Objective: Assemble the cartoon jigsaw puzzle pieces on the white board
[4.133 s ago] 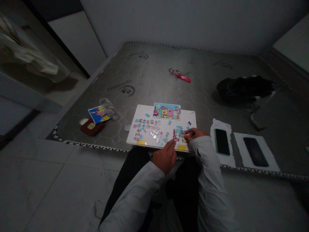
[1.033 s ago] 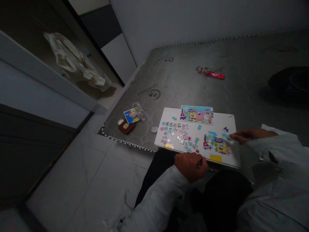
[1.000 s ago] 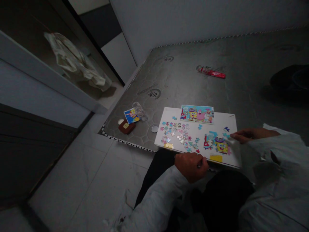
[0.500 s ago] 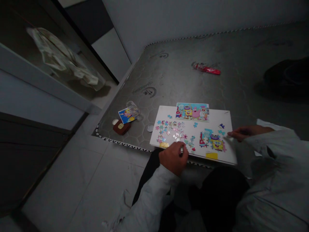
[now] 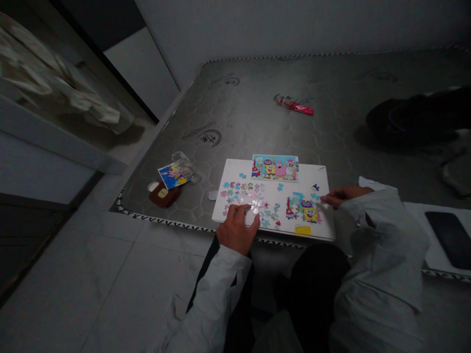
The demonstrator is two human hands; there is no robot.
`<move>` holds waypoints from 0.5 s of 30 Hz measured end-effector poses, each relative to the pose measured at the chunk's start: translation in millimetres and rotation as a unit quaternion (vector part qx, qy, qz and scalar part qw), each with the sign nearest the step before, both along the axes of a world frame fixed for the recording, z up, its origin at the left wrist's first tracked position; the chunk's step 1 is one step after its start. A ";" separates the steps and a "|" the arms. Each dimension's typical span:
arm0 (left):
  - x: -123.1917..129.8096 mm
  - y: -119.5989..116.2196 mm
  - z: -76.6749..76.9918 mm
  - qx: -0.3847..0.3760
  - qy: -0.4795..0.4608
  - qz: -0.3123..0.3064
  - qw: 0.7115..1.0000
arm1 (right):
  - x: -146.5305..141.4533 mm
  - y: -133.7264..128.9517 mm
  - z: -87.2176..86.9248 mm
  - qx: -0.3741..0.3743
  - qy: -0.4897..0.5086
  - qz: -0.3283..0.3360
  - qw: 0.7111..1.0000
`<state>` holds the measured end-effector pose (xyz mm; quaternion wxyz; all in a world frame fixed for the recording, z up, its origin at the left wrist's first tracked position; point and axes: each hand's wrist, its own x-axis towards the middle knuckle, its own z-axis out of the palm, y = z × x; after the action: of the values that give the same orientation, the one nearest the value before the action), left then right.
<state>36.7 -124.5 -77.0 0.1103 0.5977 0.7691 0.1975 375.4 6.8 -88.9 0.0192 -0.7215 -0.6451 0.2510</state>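
A white board (image 5: 272, 193) carries loose jigsaw pieces (image 5: 246, 193) on its left half and a partly joined jigsaw puzzle (image 5: 305, 208) on its right, showing a yellow square cartoon figure. At the board's front left, my left hand (image 5: 239, 229) reaches over the loose pieces, thumb and fingers apart, fingertips at or just above them. My right hand (image 5: 344, 195) is at the right edge, beside the joined part. Its thumb and forefinger are pinched; whatever they hold is too small to make out. A picture card (image 5: 275, 168) lies at the back of the board.
Left of the board are a brown case (image 5: 164, 195), a blue cartoon card (image 5: 170, 176) and a clear plastic wrapper (image 5: 187, 166). A red packet (image 5: 296, 106) lies farther back on the grey mat (image 5: 243, 122). A dark phone (image 5: 451, 239) rests on the right.
My left hand's fingers have spread from a closed curl over the loose pieces. My right hand stays pinched by the right edge. The view has swung right, bringing the phone into sight.
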 end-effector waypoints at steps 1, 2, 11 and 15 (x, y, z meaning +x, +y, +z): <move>0.4 -0.1 -0.7 -0.001 -0.002 -0.007 1.000 | -1.7 -0.5 2.2 -0.047 -0.032 -0.008 0.998; 0.7 -0.2 -1.1 -0.001 -0.004 -0.013 1.000 | -4.3 -1.0 5.5 -0.064 -0.050 -0.010 0.997; 2.5 -2.2 -4.0 0.018 0.005 -0.034 0.999 | -7.7 -0.1 43.0 -0.086 -0.045 -0.015 0.995; 3.1 -1.9 -6.0 0.034 0.011 -0.039 0.999 | -3.0 2.2 51.1 -0.026 -0.042 -0.028 0.998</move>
<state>39.9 -126.4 -83.1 0.0893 0.6329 0.7392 0.2122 372.3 8.9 -37.9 -0.0193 -0.7492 -0.6184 0.2364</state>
